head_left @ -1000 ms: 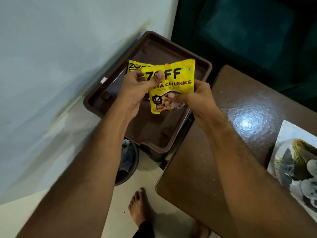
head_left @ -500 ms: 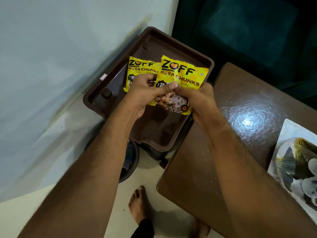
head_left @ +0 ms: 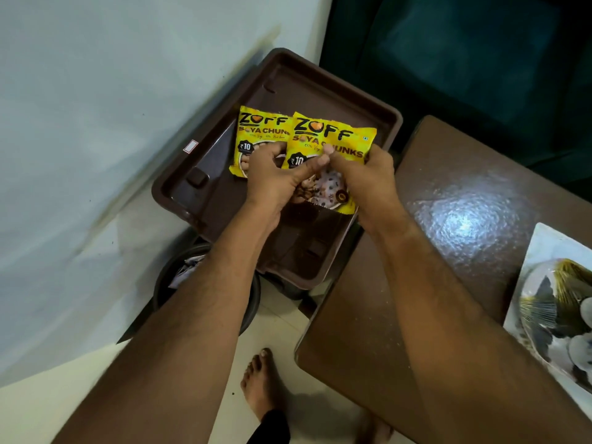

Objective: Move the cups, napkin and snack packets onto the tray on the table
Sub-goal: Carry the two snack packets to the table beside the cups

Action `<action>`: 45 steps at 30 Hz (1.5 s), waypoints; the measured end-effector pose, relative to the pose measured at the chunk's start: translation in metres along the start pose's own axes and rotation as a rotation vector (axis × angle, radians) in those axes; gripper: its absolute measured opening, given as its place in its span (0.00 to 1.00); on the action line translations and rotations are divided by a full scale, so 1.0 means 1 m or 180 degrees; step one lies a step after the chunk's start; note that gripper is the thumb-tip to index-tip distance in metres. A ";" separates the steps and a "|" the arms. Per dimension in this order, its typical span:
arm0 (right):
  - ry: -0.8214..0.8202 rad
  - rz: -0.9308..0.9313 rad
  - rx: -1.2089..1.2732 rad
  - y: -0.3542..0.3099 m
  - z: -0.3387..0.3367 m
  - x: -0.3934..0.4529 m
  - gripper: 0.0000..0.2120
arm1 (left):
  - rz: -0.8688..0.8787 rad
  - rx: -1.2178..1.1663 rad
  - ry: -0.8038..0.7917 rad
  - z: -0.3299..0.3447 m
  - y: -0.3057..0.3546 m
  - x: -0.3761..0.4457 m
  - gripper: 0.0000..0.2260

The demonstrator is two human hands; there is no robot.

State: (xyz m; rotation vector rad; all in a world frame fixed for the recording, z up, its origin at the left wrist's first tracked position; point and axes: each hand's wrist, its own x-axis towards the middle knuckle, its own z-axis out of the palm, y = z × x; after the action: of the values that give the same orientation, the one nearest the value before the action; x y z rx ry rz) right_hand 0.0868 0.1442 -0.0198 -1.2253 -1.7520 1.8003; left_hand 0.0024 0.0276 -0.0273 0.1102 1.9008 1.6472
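Note:
Two yellow soya-chunk snack packets lie side by side over the dark brown tray (head_left: 192, 174). The left packet (head_left: 261, 131) sits under the fingers of my left hand (head_left: 275, 174). The right packet (head_left: 333, 139) overlaps it and is pinched by my right hand (head_left: 368, 177) at its right edge, with my left thumb also pressing on its front. Whether the packets rest flat on the tray floor is unclear. No cups or napkin are in view.
The tray stands beside a white wall (head_left: 112, 107). A glossy brown table (head_left: 448, 235) is at the right, with a patterned white sheet (head_left: 557, 302) at its right edge. Below the tray sits a dark round bin (head_left: 169, 277). My bare foot (head_left: 259, 379) is on the pale floor.
Both hands have lowered the packets toward the tray and spread them apart. The front packet, held upright a second ago, now lies tilted flat beside the other.

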 end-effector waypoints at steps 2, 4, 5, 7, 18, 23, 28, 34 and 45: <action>-0.0192 0.0456 0.0334 0.000 -0.002 0.001 0.18 | -0.0005 0.0169 0.0017 -0.003 -0.004 0.006 0.28; -0.0140 0.0660 0.0370 0.000 -0.004 0.003 0.20 | 0.0092 0.0329 0.0077 -0.009 -0.008 0.015 0.24; -0.0103 0.0699 0.0375 0.002 -0.004 0.005 0.19 | 0.0209 0.0443 0.0232 -0.013 -0.007 0.018 0.21; -0.0018 0.0761 0.0374 0.001 -0.007 0.010 0.17 | 0.0524 0.0936 0.0764 -0.023 -0.005 0.024 0.19; 0.0011 0.0796 0.0678 -0.014 -0.015 0.020 0.25 | -0.0167 0.2532 0.1172 -0.030 0.015 0.066 0.38; 0.0084 0.0809 0.0545 -0.017 -0.019 0.024 0.25 | -0.0854 0.1452 0.1114 -0.035 0.012 0.076 0.25; 0.0133 0.0831 0.0435 -0.015 -0.025 0.028 0.19 | -0.0908 0.0627 0.0922 -0.041 0.011 0.070 0.08; 0.0113 0.0859 0.0670 -0.015 -0.040 0.023 0.21 | -0.0833 0.0073 0.0507 -0.043 0.023 0.050 0.09; 0.0013 0.0796 0.0833 -0.021 -0.132 -0.010 0.14 | -0.0511 -0.0535 0.0050 0.011 0.037 -0.017 0.04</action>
State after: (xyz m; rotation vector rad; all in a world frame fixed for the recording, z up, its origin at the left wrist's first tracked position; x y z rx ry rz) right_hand 0.1863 0.2246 0.0208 -1.3817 -1.3539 2.0852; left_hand 0.0095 0.0382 0.0132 -0.1210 1.7260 1.6932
